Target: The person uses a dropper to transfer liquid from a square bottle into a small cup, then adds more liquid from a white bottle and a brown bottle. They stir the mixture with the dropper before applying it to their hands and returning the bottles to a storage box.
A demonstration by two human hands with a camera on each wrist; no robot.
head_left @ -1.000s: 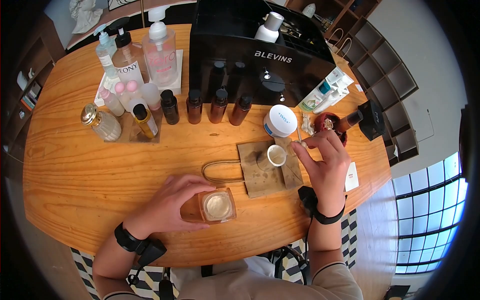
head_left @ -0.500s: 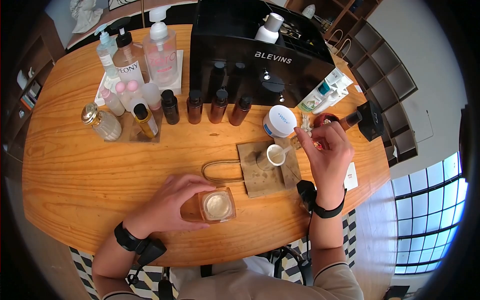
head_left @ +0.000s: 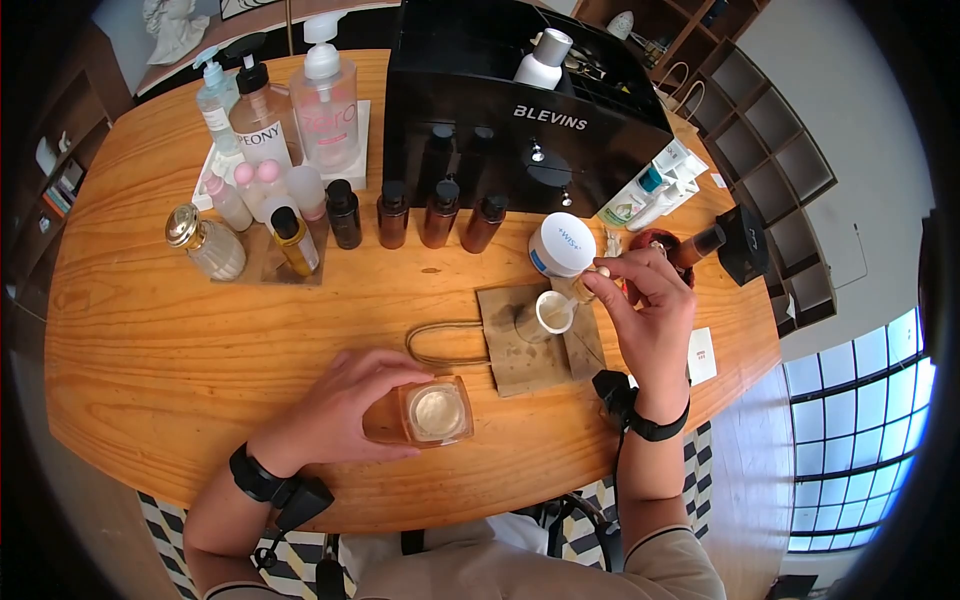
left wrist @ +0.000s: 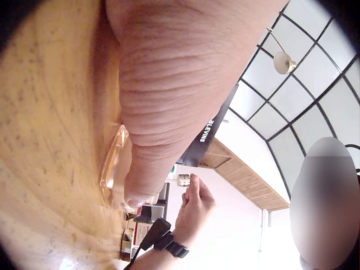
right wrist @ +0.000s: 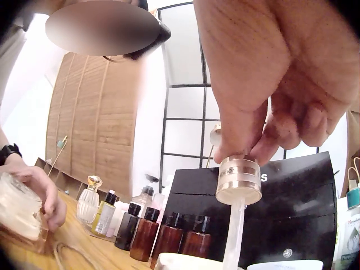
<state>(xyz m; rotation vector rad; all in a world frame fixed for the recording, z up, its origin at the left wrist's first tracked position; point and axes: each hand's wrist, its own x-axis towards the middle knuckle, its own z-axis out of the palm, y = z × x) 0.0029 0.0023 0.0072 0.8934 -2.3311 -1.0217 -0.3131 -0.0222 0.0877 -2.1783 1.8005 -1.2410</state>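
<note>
My left hand [head_left: 345,408] rests on the table with thumb and fingers round a square amber glass jar [head_left: 465,432] holding pale cream-coloured contents. That jar's clear edge [left wrist: 110,169] shows beneath the hand in the left wrist view. Above the table, my right hand [head_left: 650,310] pinches a gold-banded cap [right wrist: 239,181] between thumb and fingertips. From the cap a translucent stem [right wrist: 235,230] hangs down over a white-rimmed cup [head_left: 530,322]; how far its tip goes into the cup is hidden. The cup stands on a flattened brown paper bag [head_left: 515,375].
Behind the cup stands a white-lidded tub [head_left: 563,245], with a black BLEVINS case [head_left: 500,150] beyond. Dark brown bottles [head_left: 440,215] line the case's front; pump bottles [head_left: 325,110] stand back left. A red bowl [head_left: 637,290] is partly hidden by my right hand.
Over the last second my right hand has shifted slightly away and up, then lower and left again with the cap and stem. My left hand and the amber jar have stayed put.
</note>
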